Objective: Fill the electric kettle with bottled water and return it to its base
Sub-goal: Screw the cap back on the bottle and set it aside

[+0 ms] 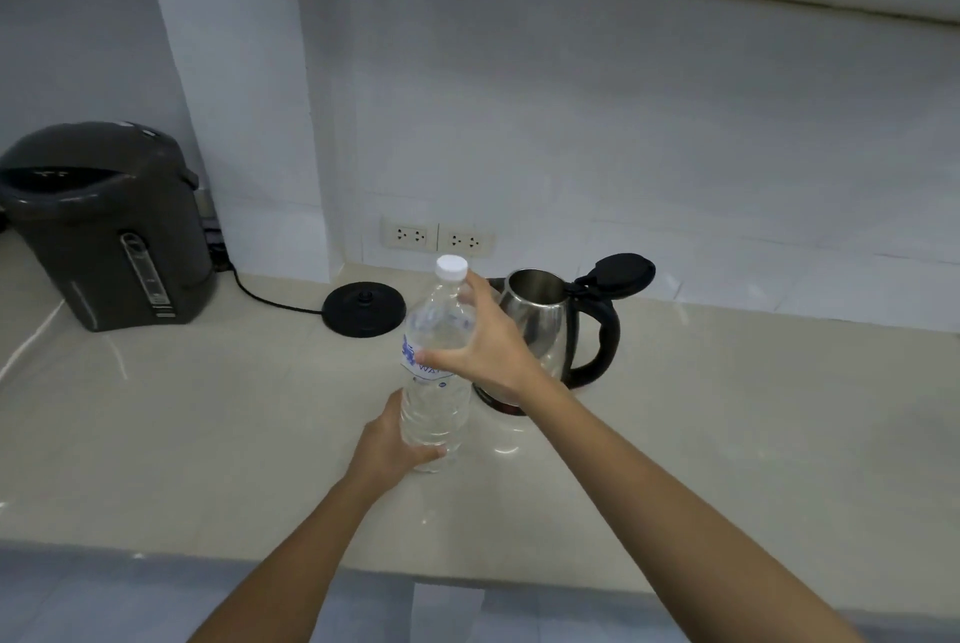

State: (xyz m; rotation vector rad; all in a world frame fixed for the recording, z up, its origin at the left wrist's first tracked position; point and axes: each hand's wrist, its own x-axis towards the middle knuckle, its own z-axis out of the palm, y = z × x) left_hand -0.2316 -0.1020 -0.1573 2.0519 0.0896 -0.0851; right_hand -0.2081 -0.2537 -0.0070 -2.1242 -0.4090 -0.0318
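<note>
A clear water bottle [435, 398] with a white cap on stands upright on the counter. My left hand [390, 445] wraps its lower part. My right hand [485, 346] grips its upper body, fingers around the shoulder. Just behind the bottle, to the right, stands the steel electric kettle [540, 315] with a black handle and its lid flipped open; my right hand hides part of it. The round black kettle base [363, 308] sits on the counter left of the kettle, with nothing on it.
A dark grey hot-water dispenser [104, 227] stands at the far left, its cord trailing to the base. Two wall sockets [436, 237] sit behind the bottle. The beige counter [727, 434] ends at a front edge near me.
</note>
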